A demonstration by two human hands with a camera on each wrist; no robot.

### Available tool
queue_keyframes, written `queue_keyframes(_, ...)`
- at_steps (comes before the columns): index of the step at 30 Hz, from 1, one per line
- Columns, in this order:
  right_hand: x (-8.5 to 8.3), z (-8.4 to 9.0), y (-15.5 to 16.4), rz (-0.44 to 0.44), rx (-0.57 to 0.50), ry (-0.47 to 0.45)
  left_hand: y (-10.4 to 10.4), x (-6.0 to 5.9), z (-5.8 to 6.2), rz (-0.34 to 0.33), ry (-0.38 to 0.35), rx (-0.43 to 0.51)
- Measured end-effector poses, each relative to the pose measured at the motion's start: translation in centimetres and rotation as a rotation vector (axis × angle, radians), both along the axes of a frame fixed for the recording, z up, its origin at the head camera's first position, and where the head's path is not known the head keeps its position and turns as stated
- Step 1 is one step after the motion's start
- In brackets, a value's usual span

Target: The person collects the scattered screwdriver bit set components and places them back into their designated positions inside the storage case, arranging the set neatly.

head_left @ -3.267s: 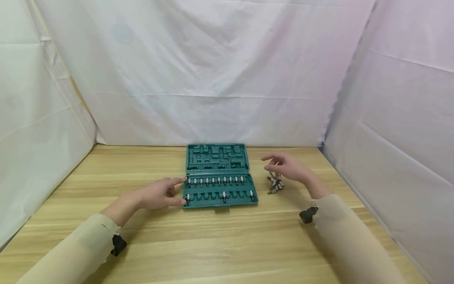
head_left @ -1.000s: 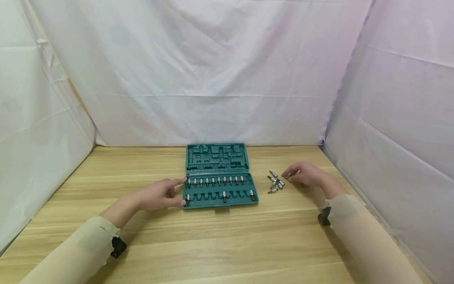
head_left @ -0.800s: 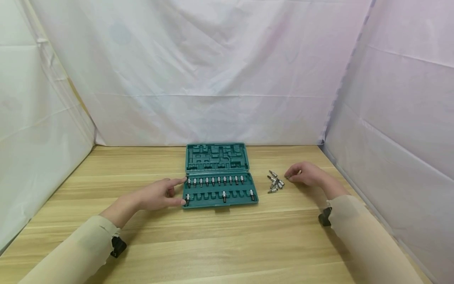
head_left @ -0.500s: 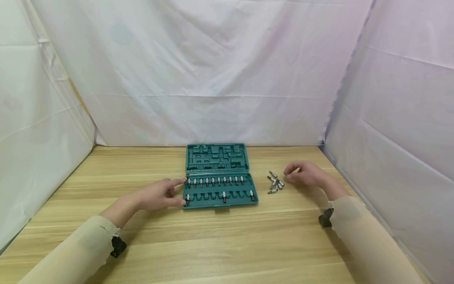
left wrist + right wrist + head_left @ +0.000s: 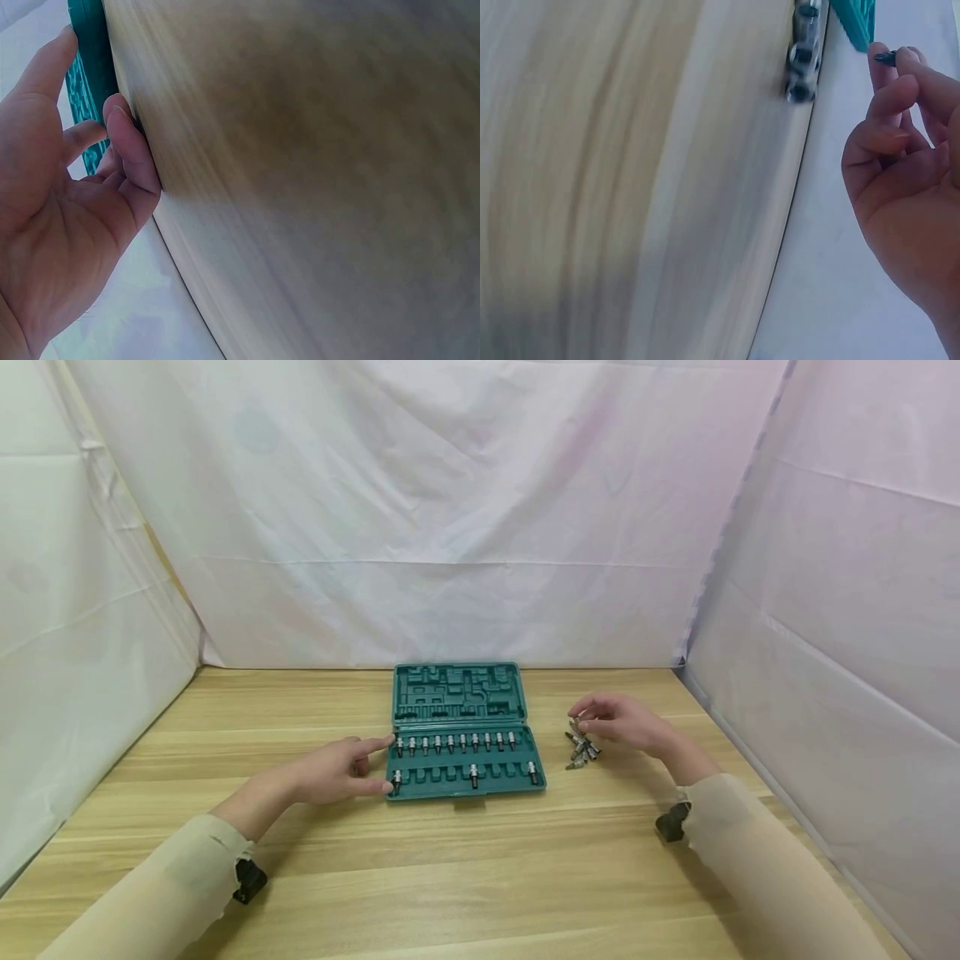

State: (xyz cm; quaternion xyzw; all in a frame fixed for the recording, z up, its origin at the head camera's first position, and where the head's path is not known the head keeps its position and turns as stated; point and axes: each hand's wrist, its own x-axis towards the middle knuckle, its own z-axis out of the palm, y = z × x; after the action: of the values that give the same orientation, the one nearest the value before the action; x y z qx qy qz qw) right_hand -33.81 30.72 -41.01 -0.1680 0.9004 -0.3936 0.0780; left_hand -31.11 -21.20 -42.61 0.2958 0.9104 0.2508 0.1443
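My right hand pinches a small bit socket between thumb and fingertips; its dark tip shows in the right wrist view, while the fingers hide much of the rest. Just below that hand lies a loose pile of silver bit sockets. The open green socket case is to the left of the pile. Bit sockets fill its upper row, and its lower row has one at each end and one in the middle. Against the case's left edge my left hand rests its extended index fingertip and thumb tip.
The case lid lies back, its moulded recesses facing up. Under everything is a wood-grain table. White cloth hangs behind the table and along both sides.
My right hand picked up a bit socket at the right of the pile and has moved left with it, over the pile. The left hand and the case stay in place.
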Motion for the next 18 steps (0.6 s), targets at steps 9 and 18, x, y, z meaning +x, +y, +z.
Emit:
queue_keyframes(9, 0.1, 0.2, -2.2, 0.022, -0.051, -0.069, -0.1, -0.2, -0.1, -0.005, -0.008, 0.006)
queue_keyframes(18, -0.2, 0.3, -3.5, 0.014, -0.045, -0.040, -0.1, -0.1, -0.1, 0.003, -0.021, 0.003)
